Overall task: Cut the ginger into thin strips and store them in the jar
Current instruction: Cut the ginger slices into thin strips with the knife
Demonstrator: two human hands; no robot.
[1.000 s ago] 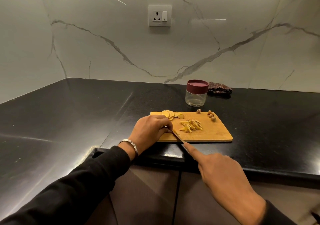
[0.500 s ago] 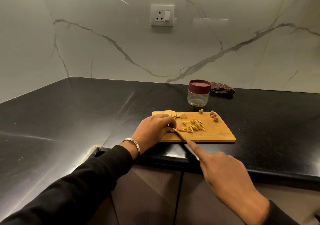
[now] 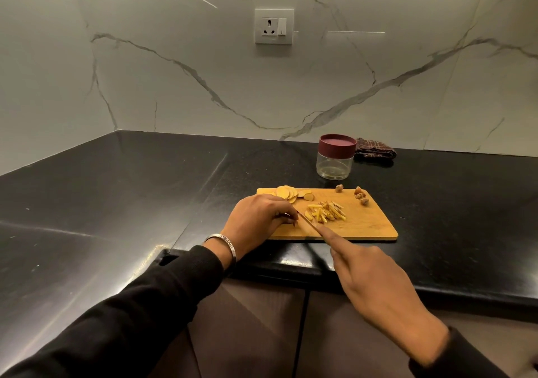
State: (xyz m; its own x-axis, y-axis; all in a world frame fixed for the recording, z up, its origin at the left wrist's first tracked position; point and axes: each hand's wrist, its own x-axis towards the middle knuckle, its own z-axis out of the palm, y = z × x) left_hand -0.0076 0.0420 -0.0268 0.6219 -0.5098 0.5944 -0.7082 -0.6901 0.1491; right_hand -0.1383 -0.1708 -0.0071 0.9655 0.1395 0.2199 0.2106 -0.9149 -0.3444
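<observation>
A: Pale yellow ginger strips [image 3: 326, 214] heaped mid wooden cutting board [image 3: 364, 226]; round uncut slices [image 3: 286, 193] at its far left corner. Board sits at the black bench [image 3: 145, 191] front edge.

B: Hands?

A: Left hand [image 3: 259, 217], fingers curled, pins a slice. Right hand [image 3: 375, 284] grips the knife [image 3: 308, 223], forefinger along the spine.

B: Risk?

A: Blade touches the left fingertips; a slip would nick them. Clear maroon-lidded jar [image 3: 336, 159] behind the board is closed.
</observation>
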